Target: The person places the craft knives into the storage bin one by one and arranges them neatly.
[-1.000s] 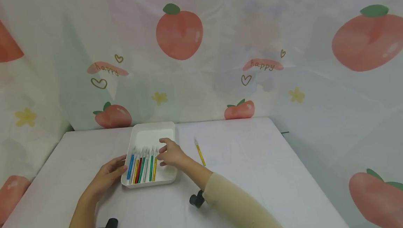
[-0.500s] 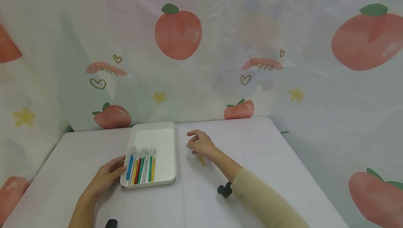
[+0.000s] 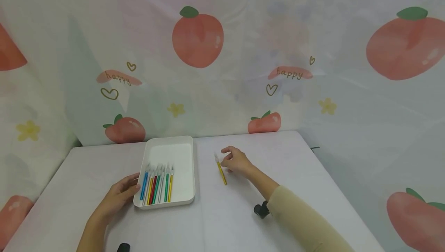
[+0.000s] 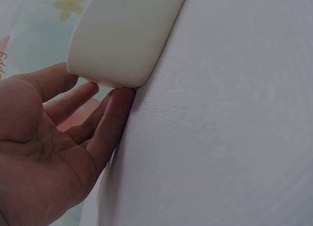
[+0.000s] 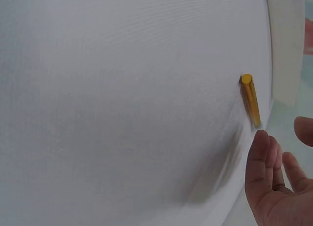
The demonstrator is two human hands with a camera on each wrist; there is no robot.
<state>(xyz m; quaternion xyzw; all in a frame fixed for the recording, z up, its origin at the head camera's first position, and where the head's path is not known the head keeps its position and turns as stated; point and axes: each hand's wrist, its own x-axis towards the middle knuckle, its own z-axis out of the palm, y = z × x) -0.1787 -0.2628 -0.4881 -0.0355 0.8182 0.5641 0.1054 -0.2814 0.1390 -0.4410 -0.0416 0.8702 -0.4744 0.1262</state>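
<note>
A white tray (image 3: 182,174) holds a row of slim pen-like tools (image 3: 155,186) with coloured handles and clear pointed tips. At its left side, my left hand (image 3: 119,193) rests fingertips and thumb against the wall; the left wrist view shows these fingers (image 4: 110,113) meeting the tray's end (image 4: 115,59). One yellow pen-like tool (image 3: 221,172) lies alone on the table, right of the tray. My right hand (image 3: 238,162) hovers just right of it, fingers loosely bent, holding nothing. In the right wrist view, the fingertips (image 5: 260,137) are close to the yellow tool (image 5: 251,101).
A white cloth covers the table (image 3: 278,159). Behind it hangs a printed backdrop (image 3: 222,89) with peaches and flowers. A black wrist mount (image 3: 261,209) sits under the right forearm, and another black piece (image 3: 123,247) is near the left forearm.
My right hand has moved right, from over the tray, past the loose yellow tool to its right side. The left hand and tray have kept their places.
</note>
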